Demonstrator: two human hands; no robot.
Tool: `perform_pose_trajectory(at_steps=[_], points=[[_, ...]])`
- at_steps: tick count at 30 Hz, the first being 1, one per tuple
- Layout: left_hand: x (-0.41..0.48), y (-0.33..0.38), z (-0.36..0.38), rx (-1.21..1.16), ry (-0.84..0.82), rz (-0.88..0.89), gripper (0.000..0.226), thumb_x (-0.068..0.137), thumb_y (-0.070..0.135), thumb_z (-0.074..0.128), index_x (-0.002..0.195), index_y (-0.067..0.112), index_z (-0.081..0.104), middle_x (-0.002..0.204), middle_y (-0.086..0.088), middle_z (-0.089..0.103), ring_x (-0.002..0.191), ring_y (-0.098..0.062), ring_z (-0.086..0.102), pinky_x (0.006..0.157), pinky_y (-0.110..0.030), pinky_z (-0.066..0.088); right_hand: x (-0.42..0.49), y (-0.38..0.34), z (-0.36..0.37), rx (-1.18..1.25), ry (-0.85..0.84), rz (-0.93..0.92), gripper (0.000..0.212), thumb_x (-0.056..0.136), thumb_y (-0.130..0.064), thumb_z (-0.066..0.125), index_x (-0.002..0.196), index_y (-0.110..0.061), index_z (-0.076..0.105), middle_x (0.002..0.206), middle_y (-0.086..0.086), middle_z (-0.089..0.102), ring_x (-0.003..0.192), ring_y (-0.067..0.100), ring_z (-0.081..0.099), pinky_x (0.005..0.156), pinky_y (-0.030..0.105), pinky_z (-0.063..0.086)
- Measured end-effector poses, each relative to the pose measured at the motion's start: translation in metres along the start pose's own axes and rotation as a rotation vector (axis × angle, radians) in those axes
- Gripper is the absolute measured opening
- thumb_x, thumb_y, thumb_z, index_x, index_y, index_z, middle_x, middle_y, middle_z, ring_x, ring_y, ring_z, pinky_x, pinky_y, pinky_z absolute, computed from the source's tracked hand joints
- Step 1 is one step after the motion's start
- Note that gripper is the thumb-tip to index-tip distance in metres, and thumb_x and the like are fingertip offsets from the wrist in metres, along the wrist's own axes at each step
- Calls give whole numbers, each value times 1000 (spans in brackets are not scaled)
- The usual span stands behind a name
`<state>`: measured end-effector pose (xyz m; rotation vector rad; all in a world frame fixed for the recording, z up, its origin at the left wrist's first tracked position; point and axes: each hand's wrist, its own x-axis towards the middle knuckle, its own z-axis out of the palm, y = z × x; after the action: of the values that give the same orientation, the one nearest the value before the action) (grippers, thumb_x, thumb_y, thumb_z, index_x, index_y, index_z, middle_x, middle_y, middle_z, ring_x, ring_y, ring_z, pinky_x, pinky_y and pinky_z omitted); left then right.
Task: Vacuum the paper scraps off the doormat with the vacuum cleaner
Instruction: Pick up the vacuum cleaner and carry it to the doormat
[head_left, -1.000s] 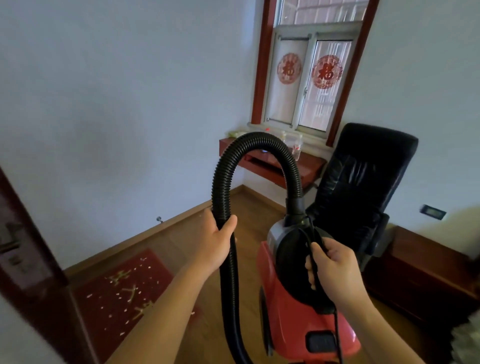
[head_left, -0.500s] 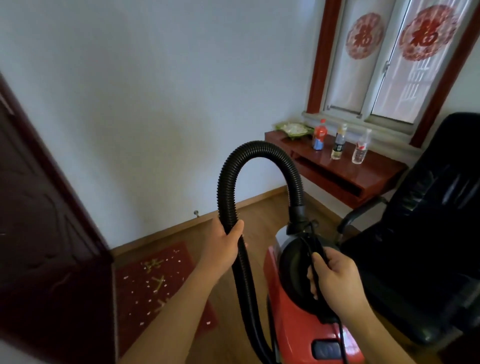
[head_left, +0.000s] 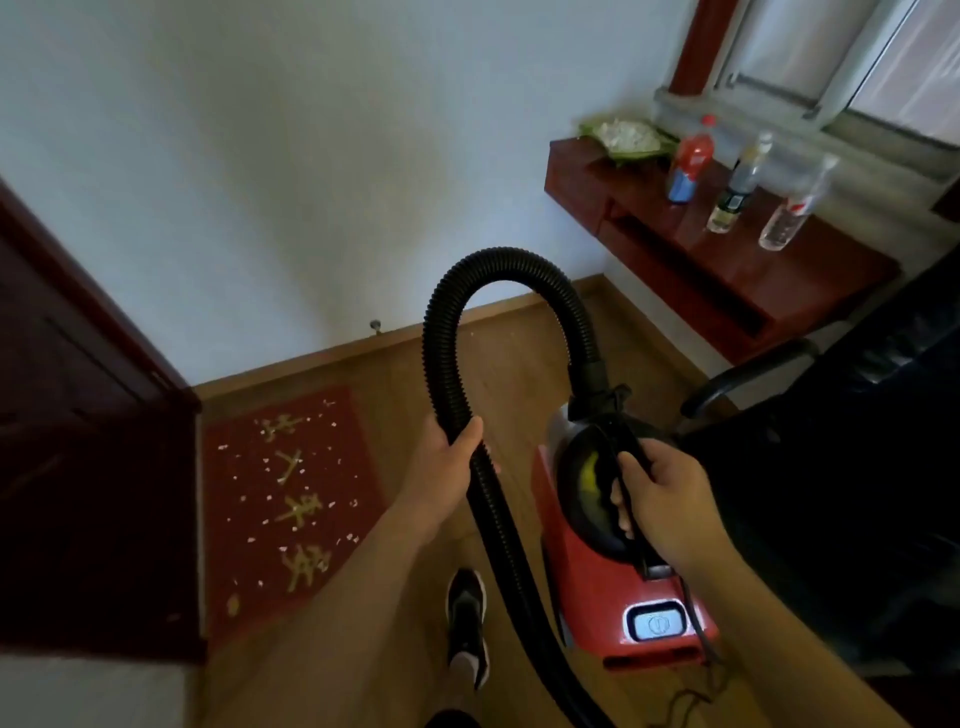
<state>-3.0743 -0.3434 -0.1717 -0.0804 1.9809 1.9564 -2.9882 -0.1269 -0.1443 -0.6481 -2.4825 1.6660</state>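
Indoors, a person carries a red canister vacuum cleaner across a wooden floor toward a red doormat. The right hand is closed around the black carrying handle on top of the machine, fingers wrapped under the bar. The left hand is clamped on the ribbed black hose, thumb across the front of it. From that grip the hose rises, arches over and comes down into the collar at the front of the vacuum body; its other end runs down past the left forearm and out of the bottom of the picture.

The doormat lies flat on the floor to the left, against a dark wooden door and near the white wall. Gold characters run down its middle, and small pale paper scraps are scattered over most of its surface. The vacuum is well apart from the mat, with the left arm between them.

A black shoe shows on the floor below the left forearm. At upper right, three bottles stand on a red-brown shelf under a window, beside a green dish of something pale. A black chair fills the right edge. A grey power button sits on the rear of the vacuum, and a thin cord trails from it to the floor.
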Motion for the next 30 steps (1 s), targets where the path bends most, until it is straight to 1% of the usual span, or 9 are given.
perform_pose_trajectory(at_steps=[4, 7, 9, 13, 16, 20, 22, 26, 30], points=[[66, -53, 9, -31, 11, -149, 23, 106, 36, 53, 117, 16, 49, 97, -10, 65, 85, -25, 74, 84, -47, 62, 63, 49, 26, -43, -61, 92, 29, 104, -14, 48, 81, 0, 60, 62, 27, 60, 45, 29, 54, 50, 38, 46], [125, -98, 10, -16, 28, -236, 20, 104, 38, 55, 113, 20, 50, 98, -7, 66, 98, -35, 72, 94, -57, 57, 115, 87, 53, -86, -95, 170, 30, 104, -14, 49, 78, -1, 60, 58, 22, 61, 48, 32, 57, 51, 41, 47], [167, -130, 11, -41, 41, -297, 19, 105, 35, 56, 111, 18, 50, 92, -6, 64, 94, -35, 71, 93, -60, 56, 152, 114, 72, -114, -129, 231, 31, 104, -14, 48, 78, -3, 59, 54, 15, 60, 47, 29, 58, 51, 38, 47], [245, -195, 12, -81, 83, -424, 16, 105, 32, 57, 113, 19, 51, 92, -7, 64, 92, -36, 72, 91, -56, 59, 227, 171, 113, -174, -211, 309, 32, 104, -13, 48, 75, -6, 58, 50, 6, 57, 45, 22, 56, 48, 34, 44], [296, -240, 11, -114, 91, -481, 9, 106, 20, 54, 106, 14, 48, 80, -8, 61, 72, -27, 67, 82, -56, 58, 278, 210, 142, -193, -246, 357, 29, 104, -15, 48, 77, -12, 60, 56, 6, 58, 48, 22, 55, 48, 35, 44], [357, -296, 6, -96, 118, -515, 7, 106, 14, 54, 102, 13, 47, 83, -11, 54, 67, -21, 63, 67, -37, 59, 341, 263, 177, -202, -288, 396, 23, 104, -14, 49, 87, -9, 62, 69, 16, 63, 54, 26, 58, 48, 28, 45], [382, -324, 6, -93, 121, -539, 7, 105, 15, 54, 103, 14, 47, 83, -11, 54, 69, -23, 62, 67, -37, 60, 369, 294, 193, -213, -291, 408, 23, 104, -14, 49, 85, -10, 62, 69, 15, 64, 56, 25, 60, 48, 26, 46], [423, -377, 6, -32, 81, -540, 9, 106, 19, 53, 106, 14, 46, 84, -14, 56, 71, -26, 66, 68, -38, 61, 415, 354, 222, -232, -299, 395, 24, 103, -15, 50, 82, -13, 62, 68, 12, 64, 61, 29, 62, 54, 40, 48], [459, -423, 3, 16, 96, -534, 9, 106, 19, 52, 105, 13, 46, 84, -13, 56, 67, -21, 68, 66, -38, 62, 448, 405, 253, -230, -317, 375, 28, 103, -14, 49, 77, -13, 59, 64, 9, 62, 55, 22, 59, 53, 37, 48]])
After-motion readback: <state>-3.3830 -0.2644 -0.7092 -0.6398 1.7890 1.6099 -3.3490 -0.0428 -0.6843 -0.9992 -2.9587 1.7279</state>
